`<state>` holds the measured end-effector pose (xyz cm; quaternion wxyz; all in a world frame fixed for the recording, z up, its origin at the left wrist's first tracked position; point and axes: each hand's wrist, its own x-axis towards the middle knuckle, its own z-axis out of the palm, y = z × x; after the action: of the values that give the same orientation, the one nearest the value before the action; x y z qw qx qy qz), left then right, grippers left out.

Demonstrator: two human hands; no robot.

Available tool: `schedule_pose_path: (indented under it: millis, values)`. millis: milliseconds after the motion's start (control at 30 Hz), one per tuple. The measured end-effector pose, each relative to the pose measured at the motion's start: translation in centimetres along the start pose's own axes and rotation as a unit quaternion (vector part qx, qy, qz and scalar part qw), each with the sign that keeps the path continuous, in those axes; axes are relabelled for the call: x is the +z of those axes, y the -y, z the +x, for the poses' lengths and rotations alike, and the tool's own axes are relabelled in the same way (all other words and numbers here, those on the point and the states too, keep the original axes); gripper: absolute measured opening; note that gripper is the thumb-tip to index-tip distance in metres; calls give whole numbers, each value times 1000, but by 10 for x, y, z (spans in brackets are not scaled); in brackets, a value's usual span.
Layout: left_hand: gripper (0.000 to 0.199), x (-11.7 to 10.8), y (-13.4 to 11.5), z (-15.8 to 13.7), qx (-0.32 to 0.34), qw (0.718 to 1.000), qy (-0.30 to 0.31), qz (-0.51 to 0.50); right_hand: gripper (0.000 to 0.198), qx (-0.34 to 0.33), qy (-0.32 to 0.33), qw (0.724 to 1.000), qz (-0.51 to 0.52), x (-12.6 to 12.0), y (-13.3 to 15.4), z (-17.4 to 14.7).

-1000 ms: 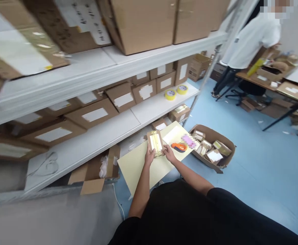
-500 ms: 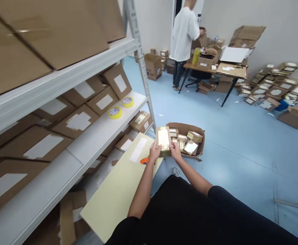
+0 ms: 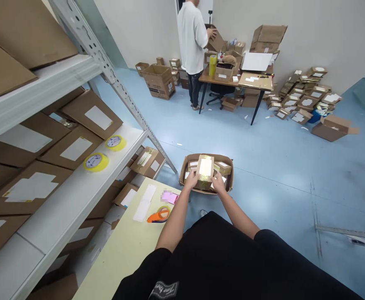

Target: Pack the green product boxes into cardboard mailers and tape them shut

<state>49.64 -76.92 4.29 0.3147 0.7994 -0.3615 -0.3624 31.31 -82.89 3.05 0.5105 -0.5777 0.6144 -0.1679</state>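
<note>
Between my two hands is a small taped cardboard box (image 3: 205, 168) with a white label on top. My left hand (image 3: 191, 180) grips its left side, and my right hand (image 3: 218, 182) grips the right side. The box is above a larger open carton (image 3: 231, 183) on the floor, which holds several small labelled boxes; the held box hides part of them. To the left of my left forearm, an orange tape dispenser (image 3: 159, 215) lies on a pale yellow table (image 3: 122, 246).
White label strips (image 3: 145, 203) and a pink card (image 3: 169, 197) lie on the table. A metal shelf (image 3: 120, 168) on the left carries labelled boxes and two yellow tape rolls (image 3: 95, 161). Across the room, a person (image 3: 191, 41) stands beside a cluttered desk (image 3: 257, 82); boxes are piled (image 3: 307, 100) by the wall.
My hands have carried the small box from the open carton's left edge to over its middle. The view has turned right, revealing the pink card and more of the dispenser.
</note>
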Motion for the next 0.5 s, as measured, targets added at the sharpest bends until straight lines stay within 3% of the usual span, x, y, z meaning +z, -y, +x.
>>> schedule_pose_path:
  millis: [133, 267, 400, 500]
  values:
    - [59, -15, -9, 17, -23, 998, -49, 31, 69, -27, -36, 997, 55, -20, 11, 20]
    - [51, -29, -8, 10, -17, 995, -82, -48, 66, -81, -40, 983, 161, -25, 27, 28]
    - [47, -41, -3, -12, 13, 977, -129, -168, 60, -108, -13, 972, 209, -11, 47, 20]
    - [44, -56, 5, -34, 30, 965, -170, -197, 56, -149, 22, 966, 211, 10, 62, 5]
